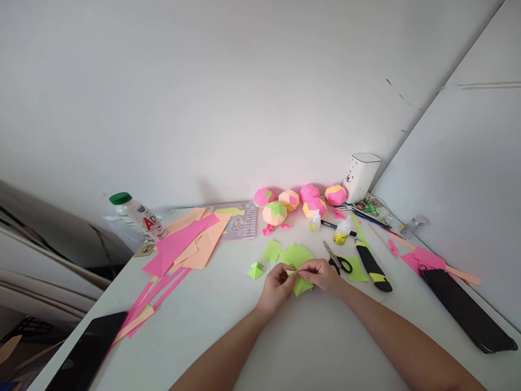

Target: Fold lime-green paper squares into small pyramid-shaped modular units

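Both my left hand [278, 288] and my right hand [323, 276] are closed on a piece of green paper [302, 287], pinching it near its upper edge just above the table. The paper looks partly folded; my fingers hide some of it. Right behind my hands lie loose green paper sheets [299, 254]. A green square of paper [272, 251] sits to the left, with a small folded green paper piece [256, 270] in front of it. Scissors with black handles [345, 265] rest to the right of my right hand, beside another green square [358, 270].
Several paper balls [274, 213] stand along the wall. Two glue bottles [341, 232] and a box cutter [372, 266] are right of centre. Pink and peach paper [183, 239] and a white bottle [140, 218] lie left. A black case [468, 309] is at the right edge.
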Motion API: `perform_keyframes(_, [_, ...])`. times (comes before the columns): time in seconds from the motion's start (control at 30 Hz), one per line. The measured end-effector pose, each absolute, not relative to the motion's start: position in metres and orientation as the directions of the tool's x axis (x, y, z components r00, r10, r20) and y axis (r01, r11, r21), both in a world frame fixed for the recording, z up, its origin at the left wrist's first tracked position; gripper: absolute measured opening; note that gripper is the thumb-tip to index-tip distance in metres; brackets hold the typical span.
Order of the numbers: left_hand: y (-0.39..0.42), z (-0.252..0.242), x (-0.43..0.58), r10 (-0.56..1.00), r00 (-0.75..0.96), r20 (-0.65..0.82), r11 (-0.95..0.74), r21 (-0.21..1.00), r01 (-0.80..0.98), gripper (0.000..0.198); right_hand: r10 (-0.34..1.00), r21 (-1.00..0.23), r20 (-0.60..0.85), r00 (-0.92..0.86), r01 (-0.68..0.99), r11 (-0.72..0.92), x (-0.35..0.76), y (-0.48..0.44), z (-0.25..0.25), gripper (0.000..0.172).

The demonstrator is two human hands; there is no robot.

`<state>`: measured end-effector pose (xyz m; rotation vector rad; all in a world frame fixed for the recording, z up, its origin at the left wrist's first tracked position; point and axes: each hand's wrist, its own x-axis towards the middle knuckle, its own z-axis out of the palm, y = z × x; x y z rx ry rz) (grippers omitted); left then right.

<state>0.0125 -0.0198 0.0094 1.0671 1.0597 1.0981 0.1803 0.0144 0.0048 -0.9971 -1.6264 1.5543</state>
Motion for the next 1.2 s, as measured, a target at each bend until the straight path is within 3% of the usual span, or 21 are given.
perform_keyframes(0.33, [-0.020,0.006,0.012,0.987,0.130,-0.099,0.098,0.995,0.011,0.021,0.863,-0.984,0.006,-0.506,0.148,0.094,0.179,0.012,0.007,0.018])
perform_keyframes(0.6, [-0.021,0.009,0.012,0.982,0.111,-0.152,0.169,0.972,-0.164,0.021,0.882,-0.989,-0.002,-0.470,0.133,0.069,0.181,0.015,0.005,0.015])
perform_keyframes(0.83, [-0.021,0.011,0.010,0.987,0.121,-0.103,0.131,0.957,-0.259,0.021,0.894,-0.988,0.038,-0.446,0.118,0.101,0.183,0.016,0.006,0.013])
perform_keyframes(1.03, [-0.022,0.007,0.012,0.982,0.184,-0.030,0.038,0.998,-0.042,0.027,0.859,-0.984,0.049,-0.509,0.121,0.128,0.179,0.012,0.010,0.009])
perform_keyframes(1.2, [-0.021,0.002,0.012,0.981,0.195,-0.016,0.022,0.999,-0.030,0.027,0.859,-0.969,0.097,-0.502,0.151,0.198,0.176,0.009,0.014,0.008])
